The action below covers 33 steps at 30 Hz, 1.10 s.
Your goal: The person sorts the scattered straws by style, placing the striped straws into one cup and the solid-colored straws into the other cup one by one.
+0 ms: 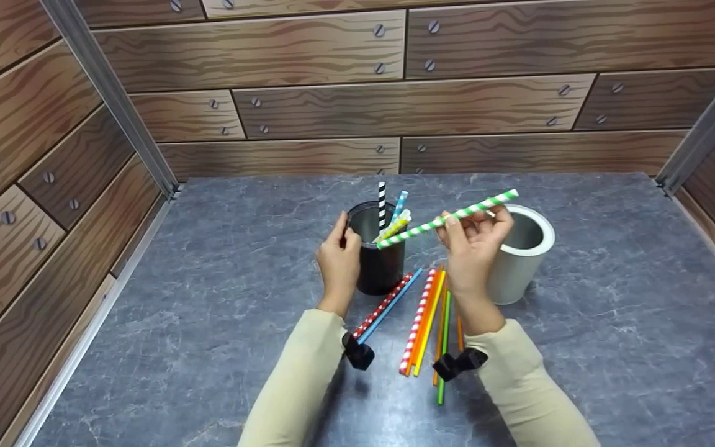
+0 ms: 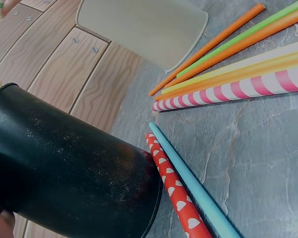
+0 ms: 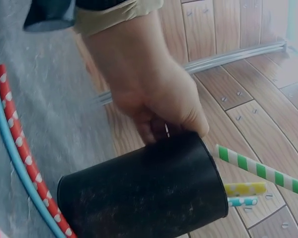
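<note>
My left hand grips the side of a black cup near its rim, thumb and fingers round the wall. In the cup stand a black-and-white striped paper straw, a blue dotted one and a yellow patterned one. My right hand pinches a green-and-white striped paper straw near its middle. The straw slants down to the left, its lower end overlapping the cup's near rim in the head view. In the right wrist view that end shows just outside the cup's mouth.
A white container stands behind my right hand. In front of the cup lie a red heart-patterned straw and a blue straw. A pink-and-white striped straw lies with several orange, yellow and green ones. Wood-patterned walls enclose the grey tabletop.
</note>
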{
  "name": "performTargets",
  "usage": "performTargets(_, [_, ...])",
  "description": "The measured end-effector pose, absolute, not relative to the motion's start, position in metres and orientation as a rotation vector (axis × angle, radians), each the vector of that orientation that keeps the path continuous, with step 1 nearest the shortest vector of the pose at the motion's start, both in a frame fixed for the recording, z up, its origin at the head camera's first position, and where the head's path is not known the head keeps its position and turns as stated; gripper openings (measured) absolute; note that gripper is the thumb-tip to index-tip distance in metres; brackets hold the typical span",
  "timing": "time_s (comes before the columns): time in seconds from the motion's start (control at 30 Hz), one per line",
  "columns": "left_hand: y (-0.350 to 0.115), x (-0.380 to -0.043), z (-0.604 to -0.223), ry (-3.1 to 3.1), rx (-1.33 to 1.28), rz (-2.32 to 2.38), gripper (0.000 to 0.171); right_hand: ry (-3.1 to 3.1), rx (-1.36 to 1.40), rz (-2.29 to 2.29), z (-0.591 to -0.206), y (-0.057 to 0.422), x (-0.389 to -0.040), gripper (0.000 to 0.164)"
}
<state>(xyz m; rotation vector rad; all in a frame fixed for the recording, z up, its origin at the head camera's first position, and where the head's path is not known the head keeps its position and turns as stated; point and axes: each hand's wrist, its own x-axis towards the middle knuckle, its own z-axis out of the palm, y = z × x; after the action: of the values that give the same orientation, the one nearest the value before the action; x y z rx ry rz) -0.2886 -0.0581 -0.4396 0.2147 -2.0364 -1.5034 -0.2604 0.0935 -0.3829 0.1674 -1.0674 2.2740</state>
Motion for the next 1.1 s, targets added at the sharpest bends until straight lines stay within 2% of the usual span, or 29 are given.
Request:
performTargets(0.5, [-0.058,-0.288,-0.439,-2.050,0.217,-1.501,0.040,-1.264,0.355,2.015,-0.402,0.077,-0.266,0.044])
performTargets(0.73, [-0.057,-0.288,-0.439,-2.056,0.230,-1.488,0.040,-1.425,0.381,1.884,-0.414,0.071,-0.270,0.047])
performTargets(1.1, [-0.058,-0.289,-0.440,-2.051,0.231,-1.451,0.041,-1.673,0.318,1.887,-0.425,0.068,-0.269,0.030])
